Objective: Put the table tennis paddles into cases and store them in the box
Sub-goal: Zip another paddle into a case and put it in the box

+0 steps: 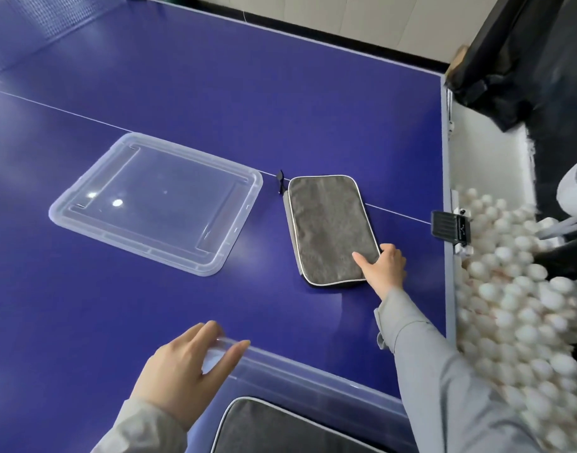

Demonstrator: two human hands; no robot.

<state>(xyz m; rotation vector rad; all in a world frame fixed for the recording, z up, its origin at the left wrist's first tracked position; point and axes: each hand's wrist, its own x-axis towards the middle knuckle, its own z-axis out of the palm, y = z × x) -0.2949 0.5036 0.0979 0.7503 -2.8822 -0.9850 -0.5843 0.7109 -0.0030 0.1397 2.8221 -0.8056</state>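
Note:
A grey paddle case point(329, 223) with white piping lies flat on the blue table, right of centre. My right hand point(383, 268) grips its near right corner, thumb on top. A clear plastic box point(313, 377) stands at the near edge. A second grey case point(280, 429) lies inside it. My left hand point(189, 371) rests on the box's far left corner with straight fingers. No paddle is in sight.
The clear box lid point(156, 204) lies upside down on the table to the left. A black clip point(449, 225) holds a net full of several white balls point(516, 305) along the right table edge. The table net point(45, 21) runs across the far left.

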